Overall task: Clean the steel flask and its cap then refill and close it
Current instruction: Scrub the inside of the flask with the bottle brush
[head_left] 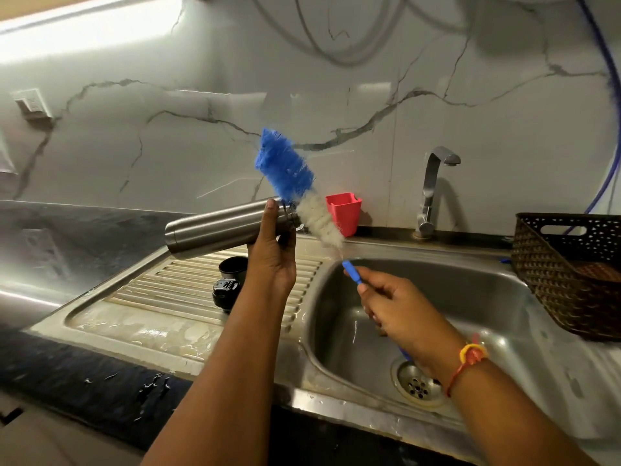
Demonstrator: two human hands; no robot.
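1. Head view, progress: we are holding the steel flask (218,227) sideways with our left grip (272,257), fingers curled round its neck. Its open mouth is pointing toward our right grip (389,304), which is pinching the bottle brush (316,213) by its thin blue handle. The bristles are lying outside the flask, just beside the mouth, so we are judging the scrubbing unfinished. Rinsing, refilling and closing are waiting ahead.
2. The black cap pieces (232,269) are sitting just below the left grip on the ribbed draining board (174,280); we cannot tell whether they are washed.
3. Materials: the flask is showing as a smooth, brushed, hard cylinder. The brush is carrying springy blue bristles above fluffy white ones. The sink (487,287) under the right grip is gleaming wet steel.
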